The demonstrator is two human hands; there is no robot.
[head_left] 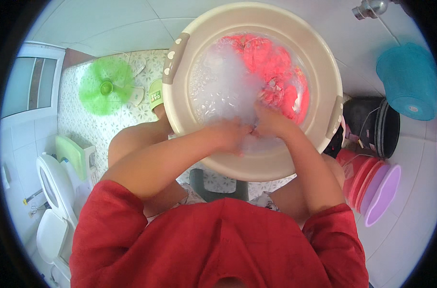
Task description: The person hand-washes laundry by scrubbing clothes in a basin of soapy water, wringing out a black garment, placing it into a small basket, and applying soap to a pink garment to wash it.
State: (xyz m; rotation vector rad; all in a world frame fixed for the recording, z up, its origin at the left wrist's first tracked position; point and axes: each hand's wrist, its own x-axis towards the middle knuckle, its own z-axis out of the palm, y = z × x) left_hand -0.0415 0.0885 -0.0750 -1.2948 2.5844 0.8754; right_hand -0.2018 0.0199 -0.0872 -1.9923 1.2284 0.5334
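A large beige basin [249,167] stands before me, between my legs. Cloudy, sudsy water [221,79] fills its bottom. Bright pinkish-red wet cloth [271,60] with pale patterned patches lies bunched along the far and right part of the water. My left hand [230,136] is at the near side of the water, smeared by motion. Close beside it, my right hand [272,122] reaches down near the lower edge of the cloth, its fingertips blurred. The two hands nearly meet over the suds. Whether either one grips anything cannot be made out.
A green fan [106,87] stands on the patterned floor at the left, near a green slipper [156,93]. Further left are a white toilet [55,185] and a green stool [70,152]. Right of the basin are a teal bucket [410,79], black buckets [389,128] and a purple basin [382,196].
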